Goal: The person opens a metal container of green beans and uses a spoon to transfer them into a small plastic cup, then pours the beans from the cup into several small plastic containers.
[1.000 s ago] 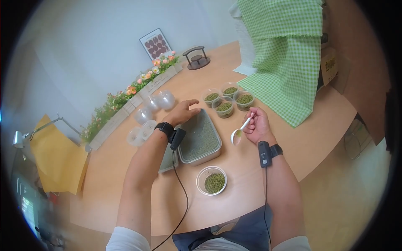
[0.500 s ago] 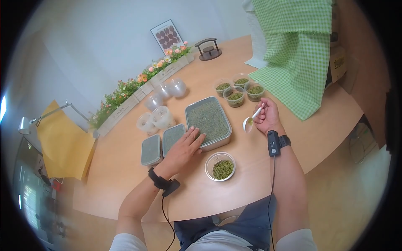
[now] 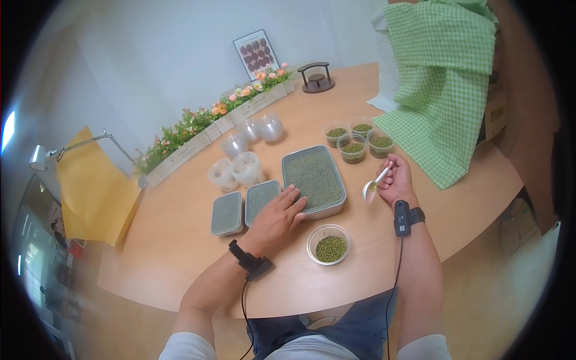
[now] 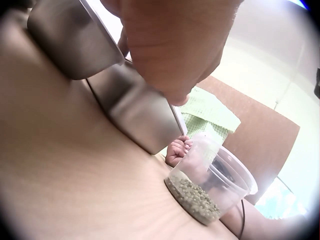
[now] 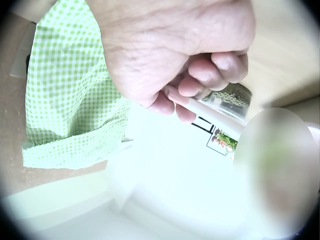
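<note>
My right hand (image 3: 395, 181) pinches the handle of a white spoon (image 3: 371, 191), fingers curled round it; the bowl looks blurred and close in the right wrist view. With fingers extended, my left hand (image 3: 277, 221) lies at the near left corner of a large metal container (image 3: 313, 180) with a translucent lid. Part of a smaller lidded metal container (image 3: 261, 198) shows beside that hand. In front of the large container stands a clear plastic tub (image 3: 329, 245) partly filled with green beans, also seen upright in the left wrist view.
Several clear cups of green beans (image 3: 353, 148) stand beyond my right hand. Empty-looking clear cups (image 3: 246, 169) sit at the back left, near a flower planter (image 3: 198, 139). Another small lidded container (image 3: 227, 213) is at the left. Green checked cloth (image 3: 429, 114) drapes over the right side.
My left hand has come back from the far left edge of the large container to its near left corner. The right hand keeps holding the spoon. The head view has shifted.
</note>
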`<state>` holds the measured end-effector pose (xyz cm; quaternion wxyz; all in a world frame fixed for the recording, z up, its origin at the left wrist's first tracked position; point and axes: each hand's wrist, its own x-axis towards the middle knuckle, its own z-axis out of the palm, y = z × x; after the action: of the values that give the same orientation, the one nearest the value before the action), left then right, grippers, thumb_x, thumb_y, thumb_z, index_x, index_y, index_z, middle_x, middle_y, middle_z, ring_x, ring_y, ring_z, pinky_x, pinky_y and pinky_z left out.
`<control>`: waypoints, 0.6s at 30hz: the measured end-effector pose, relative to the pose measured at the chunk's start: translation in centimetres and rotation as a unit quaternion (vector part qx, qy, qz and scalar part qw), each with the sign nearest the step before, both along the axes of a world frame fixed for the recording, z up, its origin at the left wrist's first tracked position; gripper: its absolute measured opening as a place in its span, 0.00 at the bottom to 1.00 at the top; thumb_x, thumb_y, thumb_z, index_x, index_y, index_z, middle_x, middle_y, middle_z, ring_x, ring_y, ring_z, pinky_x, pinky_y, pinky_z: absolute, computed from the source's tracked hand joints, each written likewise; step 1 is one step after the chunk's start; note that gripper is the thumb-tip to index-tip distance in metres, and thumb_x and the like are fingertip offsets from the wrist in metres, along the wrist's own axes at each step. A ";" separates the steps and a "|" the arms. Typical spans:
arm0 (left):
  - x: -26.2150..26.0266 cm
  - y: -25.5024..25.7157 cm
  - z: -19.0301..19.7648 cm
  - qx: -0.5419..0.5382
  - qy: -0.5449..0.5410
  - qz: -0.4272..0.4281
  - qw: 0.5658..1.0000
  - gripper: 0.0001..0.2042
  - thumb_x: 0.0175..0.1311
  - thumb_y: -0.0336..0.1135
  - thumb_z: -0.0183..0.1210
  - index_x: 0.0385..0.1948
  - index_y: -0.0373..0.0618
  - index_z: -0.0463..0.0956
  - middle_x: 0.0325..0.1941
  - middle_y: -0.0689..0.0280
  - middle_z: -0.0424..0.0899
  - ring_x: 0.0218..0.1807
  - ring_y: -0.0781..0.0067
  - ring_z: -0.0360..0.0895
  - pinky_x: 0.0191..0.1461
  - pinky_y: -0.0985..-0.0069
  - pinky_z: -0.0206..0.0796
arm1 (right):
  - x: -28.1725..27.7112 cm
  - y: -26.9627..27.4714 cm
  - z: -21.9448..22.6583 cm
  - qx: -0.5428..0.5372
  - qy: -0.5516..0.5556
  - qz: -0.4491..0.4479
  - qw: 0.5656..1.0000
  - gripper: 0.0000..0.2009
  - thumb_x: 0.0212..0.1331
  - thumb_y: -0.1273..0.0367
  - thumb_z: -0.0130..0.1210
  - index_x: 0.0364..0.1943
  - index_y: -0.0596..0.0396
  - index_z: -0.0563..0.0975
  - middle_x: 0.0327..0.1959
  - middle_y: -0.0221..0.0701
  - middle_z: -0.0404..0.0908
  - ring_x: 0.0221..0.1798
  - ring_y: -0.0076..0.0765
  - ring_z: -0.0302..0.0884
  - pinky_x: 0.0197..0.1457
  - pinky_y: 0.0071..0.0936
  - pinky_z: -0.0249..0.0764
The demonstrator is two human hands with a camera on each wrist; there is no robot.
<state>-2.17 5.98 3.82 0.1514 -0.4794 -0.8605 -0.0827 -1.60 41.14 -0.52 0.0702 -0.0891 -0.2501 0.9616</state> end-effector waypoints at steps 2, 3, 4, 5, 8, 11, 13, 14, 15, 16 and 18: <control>0.1 -0.2 0.1 0.012 -0.023 0.013 1.000 0.21 0.75 0.44 0.54 0.60 0.37 0.75 0.65 0.48 0.75 0.73 0.48 0.66 0.76 0.60 0.60 | 0.0 0.0 0.0 0.005 0.000 0.001 1.000 0.15 0.65 0.61 0.52 0.19 0.42 0.69 0.12 0.17 0.63 0.11 0.17 0.54 0.12 0.19 0.48; 0.3 -0.2 0.2 0.021 -0.047 0.023 0.998 0.21 0.75 0.43 0.54 0.59 0.36 0.75 0.65 0.48 0.76 0.73 0.48 0.66 0.75 0.60 0.60 | 0.0 0.0 0.0 0.008 -0.001 -0.001 1.000 0.15 0.65 0.61 0.52 0.19 0.42 0.69 0.12 0.17 0.63 0.11 0.17 0.54 0.12 0.19 0.48; 0.7 -0.2 0.3 0.024 -0.048 0.026 0.998 0.21 0.75 0.43 0.54 0.59 0.36 0.75 0.65 0.48 0.76 0.73 0.48 0.66 0.75 0.60 0.60 | 0.0 0.0 0.0 0.011 -0.002 0.002 1.000 0.15 0.65 0.61 0.52 0.19 0.42 0.69 0.12 0.17 0.63 0.11 0.17 0.54 0.12 0.19 0.48; 1.2 -0.1 0.5 0.024 -0.037 0.033 0.999 0.21 0.74 0.43 0.55 0.59 0.36 0.75 0.65 0.48 0.76 0.73 0.48 0.66 0.75 0.60 0.60 | 0.0 0.0 0.0 0.012 -0.002 -0.001 1.000 0.15 0.65 0.61 0.52 0.19 0.42 0.69 0.12 0.17 0.63 0.11 0.17 0.54 0.12 0.19 0.48; 1.4 -0.1 0.1 0.029 -0.014 0.034 0.999 0.20 0.72 0.41 0.57 0.58 0.35 0.76 0.64 0.49 0.77 0.73 0.49 0.67 0.75 0.60 0.61 | -0.1 0.2 -0.2 0.016 0.002 -0.001 1.000 0.15 0.65 0.62 0.52 0.19 0.42 0.69 0.12 0.17 0.63 0.11 0.17 0.54 0.12 0.19 0.49; 1.5 0.2 0.0 0.031 0.008 0.026 0.999 0.20 0.70 0.39 0.60 0.57 0.35 0.76 0.62 0.51 0.78 0.72 0.50 0.68 0.74 0.61 0.62 | -0.1 0.1 -0.1 0.018 0.002 -0.001 1.000 0.15 0.65 0.62 0.52 0.19 0.42 0.69 0.12 0.18 0.63 0.11 0.17 0.54 0.12 0.19 0.49; 1.5 0.2 -0.2 0.030 0.019 0.028 0.999 0.20 0.69 0.39 0.61 0.56 0.35 0.77 0.61 0.51 0.79 0.71 0.50 0.70 0.74 0.61 0.63 | -0.1 0.0 0.0 0.020 -0.002 -0.001 1.000 0.15 0.65 0.62 0.52 0.19 0.42 0.69 0.12 0.18 0.62 0.11 0.17 0.54 0.12 0.19 0.49; 1.5 0.2 -0.4 0.040 0.021 0.021 0.999 0.19 0.68 0.38 0.61 0.55 0.35 0.77 0.61 0.52 0.79 0.70 0.50 0.70 0.74 0.61 0.63 | -0.1 0.0 -0.1 0.024 0.002 -0.001 1.000 0.15 0.65 0.62 0.52 0.19 0.42 0.69 0.12 0.18 0.62 0.11 0.17 0.54 0.12 0.19 0.49; 1.4 0.2 -0.6 0.049 0.023 0.012 0.998 0.19 0.68 0.38 0.61 0.55 0.36 0.77 0.60 0.52 0.79 0.69 0.50 0.71 0.73 0.61 0.63 | -0.1 0.1 -0.2 0.027 0.007 -0.002 1.000 0.15 0.65 0.62 0.52 0.19 0.42 0.69 0.12 0.18 0.62 0.11 0.17 0.54 0.12 0.19 0.49; 1.4 0.3 -0.6 0.049 0.021 0.010 0.998 0.19 0.68 0.38 0.61 0.55 0.36 0.77 0.60 0.52 0.79 0.69 0.50 0.71 0.73 0.61 0.63 | -0.1 0.1 -0.2 0.027 0.005 -0.004 1.000 0.15 0.65 0.62 0.52 0.19 0.42 0.69 0.12 0.18 0.62 0.11 0.17 0.54 0.12 0.19 0.49; 1.5 0.3 -0.4 0.046 0.019 0.009 0.999 0.18 0.67 0.37 0.61 0.54 0.36 0.77 0.59 0.53 0.80 0.67 0.50 0.73 0.73 0.59 0.63 | 0.0 0.0 0.0 0.023 0.008 0.000 1.000 0.15 0.65 0.62 0.53 0.19 0.43 0.69 0.12 0.18 0.62 0.11 0.17 0.54 0.12 0.19 0.49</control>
<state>-0.71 6.33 3.43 0.1902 -0.4656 -0.8570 -0.1119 -1.58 41.10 -0.49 0.0741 -0.0800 -0.2712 0.9563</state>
